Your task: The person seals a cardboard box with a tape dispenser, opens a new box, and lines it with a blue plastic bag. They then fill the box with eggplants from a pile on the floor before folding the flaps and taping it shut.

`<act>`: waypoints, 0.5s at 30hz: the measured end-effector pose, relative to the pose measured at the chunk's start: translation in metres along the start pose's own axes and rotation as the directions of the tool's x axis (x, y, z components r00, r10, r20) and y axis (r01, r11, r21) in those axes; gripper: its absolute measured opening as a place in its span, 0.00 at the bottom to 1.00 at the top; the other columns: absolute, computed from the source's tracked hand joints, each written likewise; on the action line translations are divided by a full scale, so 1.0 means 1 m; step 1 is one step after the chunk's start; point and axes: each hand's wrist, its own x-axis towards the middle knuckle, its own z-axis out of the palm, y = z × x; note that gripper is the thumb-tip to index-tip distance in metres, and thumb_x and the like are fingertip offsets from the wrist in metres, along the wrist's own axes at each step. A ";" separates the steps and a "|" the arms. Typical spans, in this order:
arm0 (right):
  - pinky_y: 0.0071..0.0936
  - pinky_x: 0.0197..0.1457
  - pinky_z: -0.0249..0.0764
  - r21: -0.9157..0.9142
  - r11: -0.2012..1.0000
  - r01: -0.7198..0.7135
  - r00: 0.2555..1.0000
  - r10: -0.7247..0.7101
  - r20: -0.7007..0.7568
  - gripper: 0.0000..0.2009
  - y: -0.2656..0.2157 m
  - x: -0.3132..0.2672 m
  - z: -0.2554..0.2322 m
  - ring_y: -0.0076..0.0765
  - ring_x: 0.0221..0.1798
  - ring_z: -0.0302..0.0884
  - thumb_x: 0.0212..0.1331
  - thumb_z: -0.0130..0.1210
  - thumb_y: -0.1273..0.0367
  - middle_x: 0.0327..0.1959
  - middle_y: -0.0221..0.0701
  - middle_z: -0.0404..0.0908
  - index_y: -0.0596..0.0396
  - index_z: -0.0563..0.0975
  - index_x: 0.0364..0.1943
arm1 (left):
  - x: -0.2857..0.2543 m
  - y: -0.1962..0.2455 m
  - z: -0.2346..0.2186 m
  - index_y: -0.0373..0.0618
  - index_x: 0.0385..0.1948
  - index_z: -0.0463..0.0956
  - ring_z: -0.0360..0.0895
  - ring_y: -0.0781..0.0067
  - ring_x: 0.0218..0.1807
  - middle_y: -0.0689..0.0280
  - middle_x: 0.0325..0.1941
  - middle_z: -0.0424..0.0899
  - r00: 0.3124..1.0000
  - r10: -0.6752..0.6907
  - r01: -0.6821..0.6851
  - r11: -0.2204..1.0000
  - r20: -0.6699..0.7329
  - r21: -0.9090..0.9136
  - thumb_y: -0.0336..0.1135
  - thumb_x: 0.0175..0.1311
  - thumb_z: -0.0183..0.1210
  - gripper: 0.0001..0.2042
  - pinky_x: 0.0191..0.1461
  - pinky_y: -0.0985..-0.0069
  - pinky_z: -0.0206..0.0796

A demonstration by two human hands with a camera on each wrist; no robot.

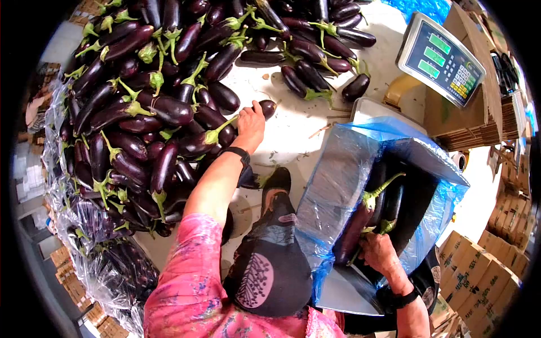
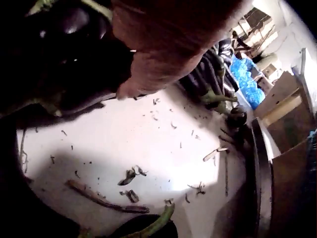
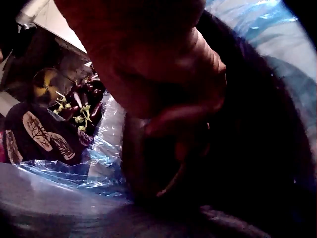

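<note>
At the right edge of a large heap of eggplants (image 1: 169,110), my left hand (image 1: 251,124) grips an eggplant (image 1: 268,109); its rounded end shows past the fingers. In the left wrist view the same hand (image 2: 158,54) is partly in shadow over dark fruit. My right hand (image 1: 380,253) is down inside a box (image 1: 338,169) lined with blue plastic film. Its fingers curl at the stem end of an eggplant there, and a curved stem (image 3: 173,182) shows below them in the right wrist view. Another eggplant (image 1: 352,234) lies beside this hand, its green stem pointing up and away.
A digital scale display (image 1: 442,59) stands behind the box, beside an upright cardboard carton (image 1: 468,112). Several loose eggplants (image 1: 307,76) and stem scraps lie on the white surface (image 1: 293,132). Clear plastic sheeting (image 1: 98,248) edges the heap. Stacked cartons (image 1: 479,276) stand at right.
</note>
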 end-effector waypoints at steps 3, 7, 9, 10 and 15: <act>0.39 0.36 0.81 0.371 0.904 -0.213 0.976 0.212 0.043 0.08 -0.011 0.002 -0.011 0.44 0.33 0.85 0.50 0.63 0.64 0.31 0.35 0.84 0.52 0.82 0.28 | -0.001 0.003 -0.039 0.33 0.54 0.70 0.71 0.44 0.57 0.45 0.55 0.71 0.965 -0.151 0.189 0.967 0.214 -0.170 0.34 0.43 0.70 0.32 0.59 0.57 0.71; 0.45 0.34 0.82 -0.091 0.990 -0.106 0.993 0.110 0.042 0.08 -0.011 0.007 -0.006 0.56 0.30 0.85 0.52 0.62 0.66 0.24 0.46 0.83 0.56 0.81 0.26 | -0.005 -0.017 -0.033 0.38 0.51 0.72 0.77 0.61 0.47 0.60 0.46 0.78 0.910 0.097 0.314 0.474 0.403 -0.823 0.41 0.42 0.74 0.32 0.55 0.67 0.72; 0.37 0.31 0.79 -0.165 0.983 -0.082 0.996 0.076 -0.038 0.06 -0.010 0.006 -0.004 0.47 0.26 0.84 0.54 0.57 0.67 0.21 0.36 0.83 0.52 0.82 0.28 | -0.017 -0.006 -0.069 0.41 0.51 0.72 0.78 0.69 0.42 0.66 0.40 0.80 0.883 0.222 0.425 -0.009 0.412 -0.905 0.41 0.47 0.73 0.29 0.52 0.70 0.72; 0.42 0.33 0.80 -0.013 0.971 -0.237 0.971 0.236 -0.040 0.07 -0.024 0.005 -0.018 0.52 0.29 0.84 0.56 0.57 0.67 0.23 0.40 0.83 0.53 0.82 0.27 | -0.023 0.001 -0.094 0.41 0.51 0.73 0.77 0.72 0.43 0.66 0.42 0.80 0.903 0.211 0.404 -0.121 0.374 -0.907 0.41 0.50 0.72 0.27 0.49 0.70 0.73; 0.49 0.34 0.80 -0.042 0.964 -0.263 0.963 0.259 -0.080 0.12 -0.044 -0.007 -0.033 0.57 0.31 0.83 0.62 0.54 0.63 0.26 0.49 0.83 0.56 0.82 0.27 | -0.039 0.020 -0.206 0.40 0.53 0.71 0.80 0.72 0.42 0.66 0.39 0.80 0.973 0.180 0.161 -0.085 0.144 -0.983 0.54 0.53 0.69 0.32 0.42 0.75 0.76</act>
